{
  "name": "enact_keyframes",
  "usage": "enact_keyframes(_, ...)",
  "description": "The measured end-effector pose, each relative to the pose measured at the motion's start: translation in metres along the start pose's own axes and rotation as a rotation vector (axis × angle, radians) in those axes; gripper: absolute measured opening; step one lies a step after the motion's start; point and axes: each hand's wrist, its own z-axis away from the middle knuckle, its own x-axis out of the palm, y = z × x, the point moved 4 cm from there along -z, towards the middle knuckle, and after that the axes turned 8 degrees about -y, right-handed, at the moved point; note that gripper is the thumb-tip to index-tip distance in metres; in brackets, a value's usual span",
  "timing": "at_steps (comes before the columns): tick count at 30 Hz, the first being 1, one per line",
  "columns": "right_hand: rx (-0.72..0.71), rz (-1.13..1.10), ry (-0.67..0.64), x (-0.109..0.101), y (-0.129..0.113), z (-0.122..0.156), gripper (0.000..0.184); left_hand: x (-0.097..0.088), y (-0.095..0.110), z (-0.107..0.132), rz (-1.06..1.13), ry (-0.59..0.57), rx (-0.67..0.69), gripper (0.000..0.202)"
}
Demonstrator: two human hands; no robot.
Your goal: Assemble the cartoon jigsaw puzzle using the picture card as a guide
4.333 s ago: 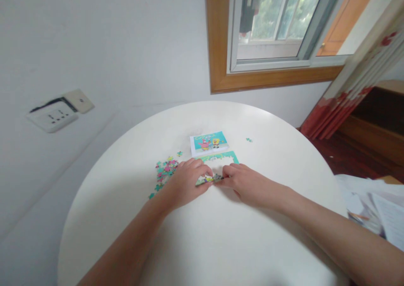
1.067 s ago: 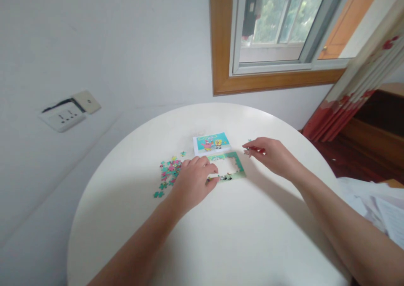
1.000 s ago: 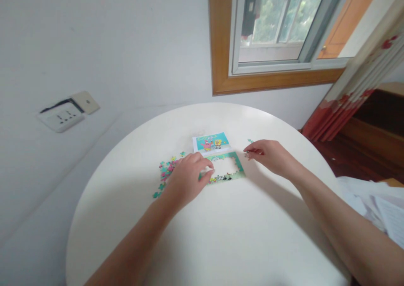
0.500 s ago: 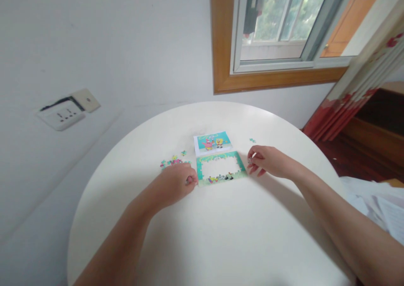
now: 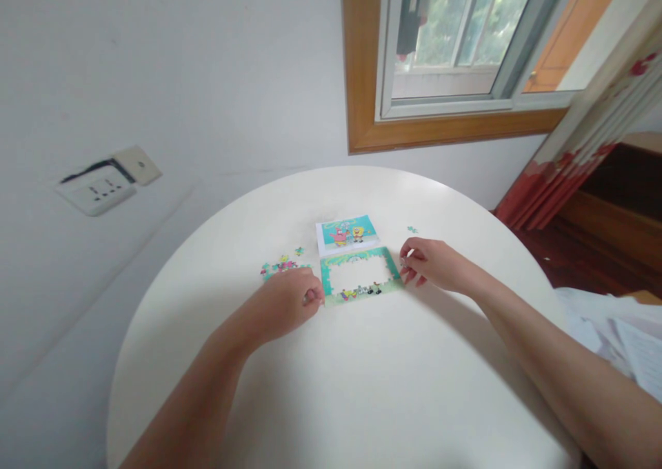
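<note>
A small green jigsaw frame (image 5: 360, 291), only its border assembled, lies on the round white table (image 5: 362, 386). Behind it sits the picture card (image 5: 346, 233) with cartoon figures. My left hand (image 5: 285, 302) rests curled against the frame's left edge, fingers pressed together at the corner. My right hand (image 5: 432, 265) is curled at the frame's right edge, fingertips pinched by the border; what they hold, if anything, is hidden. Loose puzzle pieces (image 5: 282, 265) lie just beyond my left hand.
One stray piece (image 5: 412, 230) lies behind my right hand. A wall socket (image 5: 96, 187) is on the left wall, a wooden-framed window (image 5: 445, 121) behind the table, a red-and-cream curtain (image 5: 584, 138) at the right, and papers (image 5: 625, 338) beside the table's right edge.
My right hand came back from the stray piece to the frame's right edge. My left hand slid off the frame's bottom border to its left edge. The frame now lies squared between both hands.
</note>
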Motion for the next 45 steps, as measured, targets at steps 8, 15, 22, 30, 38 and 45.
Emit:
enact_keyframes(8, 0.014, 0.035, 0.011, -0.004, -0.002, 0.002, 0.008, -0.003, 0.001, 0.001, 0.025, -0.024, -0.022, 0.017)
enact_keyframes(15, -0.154, 0.09, 0.104, -0.019, -0.007, 0.0, 0.02, -0.017, -0.002, 0.002, 0.061, 0.057, -0.115, 0.019)
enact_keyframes(22, -0.123, -0.278, 0.046, -0.012, 0.002, -0.009, 0.029, -0.015, 0.003, -0.008, 0.099, 0.15, -0.079, 0.021)
enact_keyframes(30, -0.115, -0.304, 0.038, -0.005, 0.003, -0.012, 0.02, -0.009, 0.003, -0.011, 0.104, 0.177, -0.069, 0.019)
enact_keyframes(38, -0.166, -0.203, 0.044, 0.002, 0.004, -0.018, 0.029, -0.008, 0.006, -0.014, 0.086, 0.174, -0.025, 0.018)
enact_keyframes(45, -0.204, -0.108, 0.061, 0.02, -0.01, -0.015, 0.03, -0.005, 0.013, -0.017, 0.096, 0.205, -0.008, 0.017)
